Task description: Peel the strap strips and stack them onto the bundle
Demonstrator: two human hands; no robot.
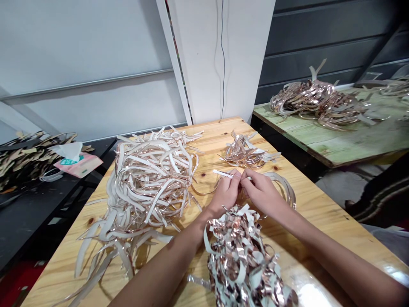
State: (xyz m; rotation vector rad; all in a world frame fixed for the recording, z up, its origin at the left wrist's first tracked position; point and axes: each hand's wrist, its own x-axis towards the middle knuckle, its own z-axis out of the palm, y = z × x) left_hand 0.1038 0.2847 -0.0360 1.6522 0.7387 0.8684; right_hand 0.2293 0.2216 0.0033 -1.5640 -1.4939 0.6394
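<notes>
My left hand is closed in a pinch on a narrow strip, white on one face and shiny copper on the other. Its pale end pokes out to the left past my fingers. My right hand meets it fingertip to fingertip, also pinched; the exact grip point is hidden. Curved strips loop out behind my right wrist. Just below both hands lies a thick bundle of curled copper-and-white strips, between my forearms.
A large heap of loose strips covers the left of the wooden table. A smaller pile lies beyond my hands. On the right, a green table bears another heap. A pink tissue box sits on the black surface at left.
</notes>
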